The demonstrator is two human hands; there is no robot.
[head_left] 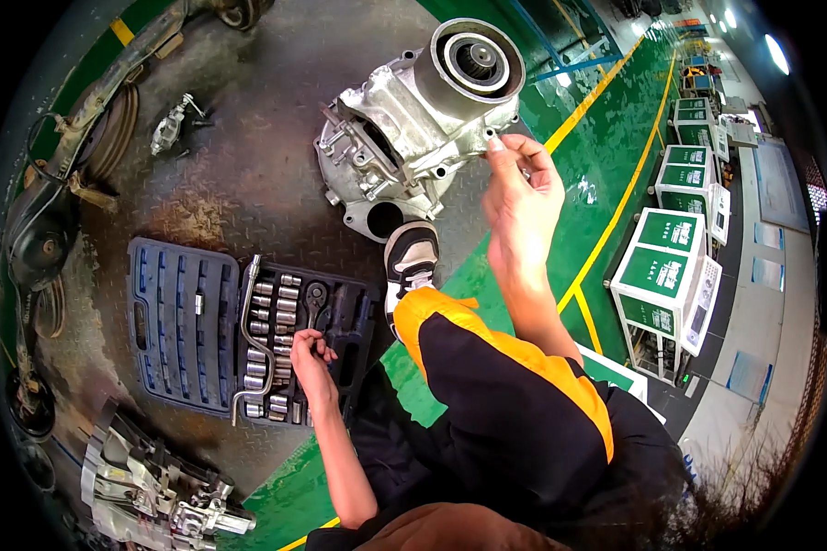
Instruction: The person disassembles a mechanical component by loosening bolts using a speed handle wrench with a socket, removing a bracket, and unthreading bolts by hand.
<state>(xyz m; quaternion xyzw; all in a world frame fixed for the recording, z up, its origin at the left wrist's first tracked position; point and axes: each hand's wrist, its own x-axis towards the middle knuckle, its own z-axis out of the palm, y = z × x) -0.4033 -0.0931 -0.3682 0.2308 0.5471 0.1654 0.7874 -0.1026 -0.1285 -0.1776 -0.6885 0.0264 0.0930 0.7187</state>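
Note:
A silver cast-metal gearbox housing rests on the dark metal plate, its round, bearing-fitted opening facing up. At its right edge, my right hand has thumb and fingers curled together against a flange with a bolt hole; whatever they pinch is too small to make out. My left hand hovers low over the opened socket set, fingers loosely bent and apart. Just beyond those fingers lies a ratchet wrench, its handle partly hidden. A long cranked speed handle lies across the case's hinge, beside rows of chrome sockets.
The case's blue lid lies flat at left. Another gearbox part sits lower left, a small metal fitting farther up. An axle assembly lines the left edge. My shoe is beside the housing. White-and-green cabinets stand right.

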